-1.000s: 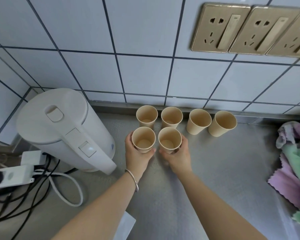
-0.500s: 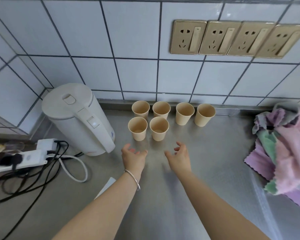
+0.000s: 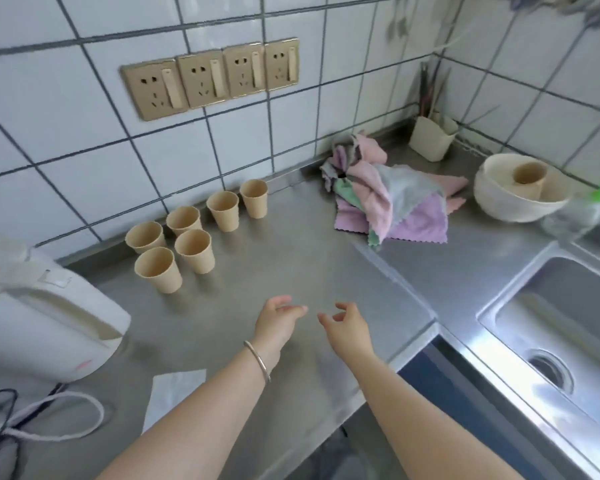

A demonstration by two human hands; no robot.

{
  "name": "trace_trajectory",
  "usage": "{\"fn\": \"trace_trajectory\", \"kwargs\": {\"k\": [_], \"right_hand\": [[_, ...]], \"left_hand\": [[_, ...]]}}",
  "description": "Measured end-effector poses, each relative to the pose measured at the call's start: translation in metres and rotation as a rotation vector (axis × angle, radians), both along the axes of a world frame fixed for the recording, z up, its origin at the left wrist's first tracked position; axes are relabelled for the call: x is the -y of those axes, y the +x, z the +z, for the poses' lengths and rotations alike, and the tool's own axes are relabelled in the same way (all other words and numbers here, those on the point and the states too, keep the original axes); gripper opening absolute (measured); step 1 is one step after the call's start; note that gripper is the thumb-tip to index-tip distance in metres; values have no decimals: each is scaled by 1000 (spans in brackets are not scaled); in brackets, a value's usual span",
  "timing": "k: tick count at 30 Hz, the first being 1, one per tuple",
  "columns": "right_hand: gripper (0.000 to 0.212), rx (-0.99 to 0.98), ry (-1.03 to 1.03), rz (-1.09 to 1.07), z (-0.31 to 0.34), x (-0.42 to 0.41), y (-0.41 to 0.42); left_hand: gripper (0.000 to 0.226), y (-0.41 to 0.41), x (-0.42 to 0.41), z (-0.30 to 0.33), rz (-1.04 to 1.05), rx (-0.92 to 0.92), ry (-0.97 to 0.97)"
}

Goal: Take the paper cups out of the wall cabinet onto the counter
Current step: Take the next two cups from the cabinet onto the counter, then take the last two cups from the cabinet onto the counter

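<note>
Several tan paper cups stand upright on the steel counter [image 3: 291, 258] against the tiled wall. The nearest two are a front-left cup [image 3: 158, 270] and a front-right cup [image 3: 194, 251]; behind them runs a row that ends at the far-right cup [image 3: 254, 198]. My left hand [image 3: 277, 322], with a bracelet on the wrist, hovers over the counter well in front of the cups, fingers apart and empty. Beside it, my right hand [image 3: 347, 329] is also open and holds nothing. The wall cabinet is out of view.
A white kettle [image 3: 45, 306] with cables sits at the left. Piled cloths [image 3: 388, 199] lie at the back right, near a white bowl [image 3: 520, 194] holding a tan cup and a utensil holder [image 3: 432, 138]. A sink [image 3: 561, 323] is at the right. Paper [image 3: 174, 389] lies near my left arm.
Both hands let go of the two front cups and drew back toward me. The view has swung right, bringing the sink and bowl into sight.
</note>
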State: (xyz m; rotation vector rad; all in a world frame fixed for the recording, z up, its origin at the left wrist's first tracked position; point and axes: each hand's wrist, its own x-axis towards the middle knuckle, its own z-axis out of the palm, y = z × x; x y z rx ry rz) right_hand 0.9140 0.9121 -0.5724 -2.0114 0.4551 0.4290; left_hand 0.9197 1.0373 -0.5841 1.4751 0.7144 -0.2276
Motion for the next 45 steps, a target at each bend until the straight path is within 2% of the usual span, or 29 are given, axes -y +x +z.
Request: {"fn": "trace_trajectory", "kwargs": {"k": [9, 15, 21, 29, 33, 41, 45], "right_hand": [[50, 83, 11, -514, 27, 153, -133], [51, 138, 48, -872, 48, 257, -253], [49, 190, -26, -1149, 79, 365, -407], [54, 278, -161, -1419, 146, 477, -608], [53, 321, -304, -1575, 188, 517, -687], [52, 441, -507, -1812, 279, 606, -792], [51, 463, -636, -1883, 328, 651, -832]], "left_hand": [[36, -70, 170, 29, -569, 44, -7], [36, -161, 300, 51, -953, 64, -69], [41, -283, 439, 80, -1308, 138, -125], [47, -482, 591, 148, -1668, 242, -266], [48, -562, 650, 194, -1824, 304, -342], [55, -675, 761, 293, -2034, 475, -500], [47, -718, 815, 343, -2107, 553, -609]]}}
